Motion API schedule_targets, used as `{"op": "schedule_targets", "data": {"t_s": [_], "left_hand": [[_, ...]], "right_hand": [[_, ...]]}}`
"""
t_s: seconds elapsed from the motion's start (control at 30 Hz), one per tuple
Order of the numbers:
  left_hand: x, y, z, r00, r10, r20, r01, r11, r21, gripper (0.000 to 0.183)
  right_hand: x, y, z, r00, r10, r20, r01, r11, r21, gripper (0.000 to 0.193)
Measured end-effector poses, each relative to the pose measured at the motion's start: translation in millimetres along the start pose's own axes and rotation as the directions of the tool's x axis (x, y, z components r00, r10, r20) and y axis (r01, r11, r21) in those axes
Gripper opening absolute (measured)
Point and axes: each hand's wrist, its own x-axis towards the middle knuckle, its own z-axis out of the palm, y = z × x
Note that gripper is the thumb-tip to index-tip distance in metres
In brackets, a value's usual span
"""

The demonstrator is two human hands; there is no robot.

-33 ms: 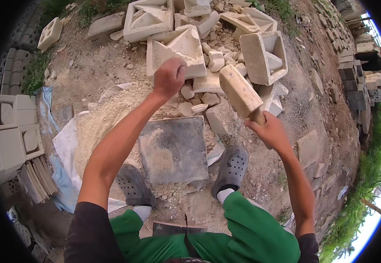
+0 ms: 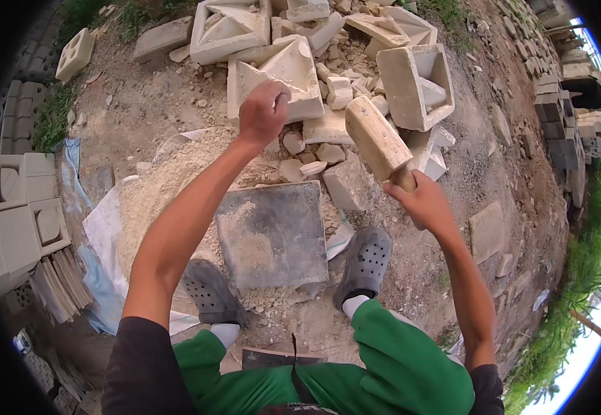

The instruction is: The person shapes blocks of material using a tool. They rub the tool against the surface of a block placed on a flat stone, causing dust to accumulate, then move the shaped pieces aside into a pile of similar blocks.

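My right hand [image 2: 425, 204] is wrapped round the short handle of a pale wooden mallet [image 2: 378, 138], its chunky head pointing away from me to the far left. Over the near edge of a square cream block [image 2: 300, 66] with triangular hollows, my left hand [image 2: 264, 111] is curled closed. Whether its fingers hold anything is hidden, and I cannot tell if it touches the block. Between my feet lies a dark square slab [image 2: 283, 235], dusted with sandy powder.
Sandy powder [image 2: 152, 200] is heaped on white sheeting left of the slab. Broken chunks [image 2: 345, 180] and more hollowed blocks [image 2: 417, 86] are piled beyond it. Stacked blocks [image 2: 13, 238] stand at the left. My grey clogs [image 2: 368, 266] flank the slab.
Very little differs. My left hand is slightly farther forward over the block, and the mallet keeps nearly the same place and tilt in my right hand.
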Motion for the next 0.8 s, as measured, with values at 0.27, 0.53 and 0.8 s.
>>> {"op": "schedule_targets", "data": {"t_s": [0.27,0.53,0.8], "left_hand": [[64,-18,53,0.996,-0.047,-0.076,0.050,0.998,0.041,0.023],[161,-26,97,0.982,0.012,-0.187,0.027,0.979,0.204,0.047],[188,-29,131,0.984,-0.123,-0.130,0.166,0.901,0.400,0.074]], "right_hand": [[82,-16,22,0.978,0.036,0.204,-0.133,0.865,0.484,0.059],[121,-19,10,0.928,-0.104,0.359,-0.156,0.764,0.626,0.054],[155,-12,24,0.904,-0.173,0.391,-0.195,0.648,0.736,0.051]]}}
